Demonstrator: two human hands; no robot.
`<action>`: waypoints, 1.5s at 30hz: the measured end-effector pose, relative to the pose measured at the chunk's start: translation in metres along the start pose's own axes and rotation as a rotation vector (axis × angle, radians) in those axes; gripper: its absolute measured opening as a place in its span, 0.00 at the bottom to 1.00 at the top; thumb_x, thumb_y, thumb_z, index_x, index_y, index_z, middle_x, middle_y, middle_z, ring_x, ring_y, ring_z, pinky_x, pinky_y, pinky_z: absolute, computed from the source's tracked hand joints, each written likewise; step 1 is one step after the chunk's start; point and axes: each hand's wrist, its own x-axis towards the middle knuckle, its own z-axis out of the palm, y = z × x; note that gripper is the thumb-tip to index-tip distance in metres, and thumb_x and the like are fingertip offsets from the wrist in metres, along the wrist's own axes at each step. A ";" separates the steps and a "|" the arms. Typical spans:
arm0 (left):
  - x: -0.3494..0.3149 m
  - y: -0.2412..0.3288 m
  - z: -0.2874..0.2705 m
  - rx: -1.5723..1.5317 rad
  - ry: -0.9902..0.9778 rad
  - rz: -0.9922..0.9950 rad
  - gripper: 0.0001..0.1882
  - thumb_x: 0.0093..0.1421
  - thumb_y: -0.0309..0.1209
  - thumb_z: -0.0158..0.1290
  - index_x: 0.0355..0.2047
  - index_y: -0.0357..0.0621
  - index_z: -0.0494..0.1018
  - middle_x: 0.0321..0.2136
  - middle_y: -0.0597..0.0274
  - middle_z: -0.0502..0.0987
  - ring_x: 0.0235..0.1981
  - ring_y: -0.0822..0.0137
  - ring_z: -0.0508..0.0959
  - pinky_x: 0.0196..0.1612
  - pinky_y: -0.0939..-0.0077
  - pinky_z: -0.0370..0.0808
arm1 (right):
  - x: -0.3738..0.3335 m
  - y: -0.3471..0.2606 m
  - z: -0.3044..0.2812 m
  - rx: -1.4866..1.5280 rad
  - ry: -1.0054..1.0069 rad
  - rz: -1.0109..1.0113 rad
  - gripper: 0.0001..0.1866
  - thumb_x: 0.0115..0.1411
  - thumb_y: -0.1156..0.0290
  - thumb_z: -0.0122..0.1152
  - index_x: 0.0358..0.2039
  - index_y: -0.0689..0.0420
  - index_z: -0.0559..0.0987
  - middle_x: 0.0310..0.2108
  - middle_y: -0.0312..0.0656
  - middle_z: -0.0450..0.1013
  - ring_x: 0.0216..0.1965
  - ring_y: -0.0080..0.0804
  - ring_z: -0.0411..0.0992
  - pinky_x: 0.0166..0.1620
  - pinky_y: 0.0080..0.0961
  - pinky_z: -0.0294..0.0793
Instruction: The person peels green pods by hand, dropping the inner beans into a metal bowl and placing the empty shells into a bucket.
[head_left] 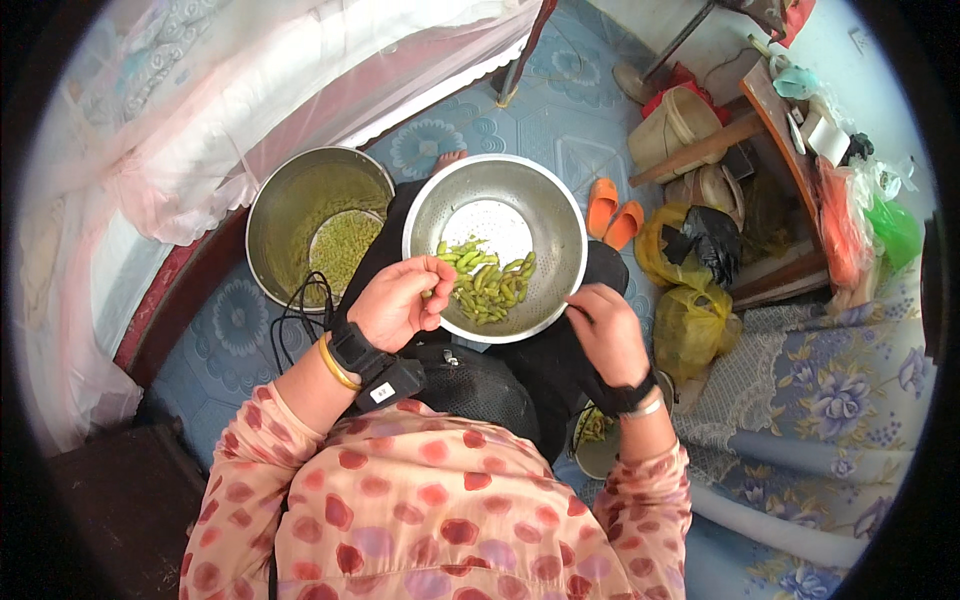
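Observation:
A perforated metal colander (560,215) rests on my lap, with a pile of green soybean pods (490,290) in its lower part. Over its left rim my left hand (405,300) is closed, and a bit of a green pod (428,294) shows between the fingers. At the lower right rim my right hand (610,335) has its fingers drawn together; what they hold, if anything, cannot be made out. On the floor to the left stands a deep metal pot (290,180) with shelled green beans (345,250) at its bottom.
Beside my right forearm a small metal container (597,462) holds pods or husks, partly hidden. Orange slippers (614,215), yellow plastic bags (692,325) and a wooden stand (780,140) are to the right. A netted bed (200,130) borders the left; a black cable (285,330) hangs by the pot.

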 end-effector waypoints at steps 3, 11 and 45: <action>-0.001 0.002 0.000 0.015 -0.001 -0.008 0.08 0.60 0.27 0.41 0.35 0.38 0.69 0.22 0.69 0.66 0.20 0.77 0.65 0.20 0.85 0.64 | 0.043 0.002 0.030 -0.129 -0.106 -0.139 0.05 0.46 0.76 0.56 0.26 0.58 0.77 0.27 0.45 0.70 0.33 0.44 0.69 0.38 0.33 0.70; 0.002 0.005 -0.004 0.004 -0.027 -0.049 0.09 0.60 0.31 0.42 0.35 0.40 0.68 0.20 0.70 0.62 0.18 0.78 0.60 0.18 0.87 0.58 | 0.087 0.038 0.096 -0.565 -0.338 -0.202 0.05 0.46 0.75 0.54 0.23 0.56 0.79 0.27 0.44 0.72 0.34 0.40 0.72 0.36 0.31 0.73; -0.001 -0.018 0.026 0.828 0.005 0.110 0.09 0.59 0.31 0.50 0.37 0.39 0.67 0.21 0.71 0.68 0.14 0.82 0.64 0.17 0.88 0.62 | 0.034 -0.041 0.052 1.449 -0.295 0.373 0.07 0.54 0.73 0.59 0.32 0.58 0.70 0.26 0.33 0.69 0.22 0.18 0.66 0.25 0.14 0.66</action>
